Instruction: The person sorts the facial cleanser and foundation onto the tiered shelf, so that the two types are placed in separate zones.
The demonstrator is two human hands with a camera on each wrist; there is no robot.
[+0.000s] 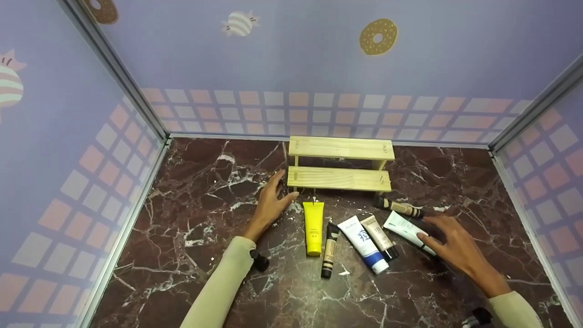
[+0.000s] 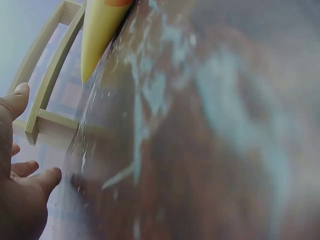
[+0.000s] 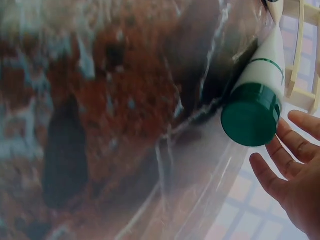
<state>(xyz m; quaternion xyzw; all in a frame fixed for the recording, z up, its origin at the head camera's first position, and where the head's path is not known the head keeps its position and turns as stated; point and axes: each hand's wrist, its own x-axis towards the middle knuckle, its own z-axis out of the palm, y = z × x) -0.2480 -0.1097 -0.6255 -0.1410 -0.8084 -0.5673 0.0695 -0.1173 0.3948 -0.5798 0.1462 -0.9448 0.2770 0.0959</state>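
My left hand reaches to the left end of a two-tier wooden rack, thumb and fingers spread and nothing held. A yellow tube lies just right of that hand, in front of the rack. My right hand is beside a pale tube, its thumb over the cap end in the head view. In the right wrist view the tube's dark green cap shows, with loosely spread fingers close alongside it. Behind this tube lies a camouflage-patterned tube with a black cap.
Between the hands lie another camouflage tube, a white tube with a blue band and a beige tube with a black cap. A white scrap rests on the dark marbled tabletop. Patterned panels enclose the back and sides.
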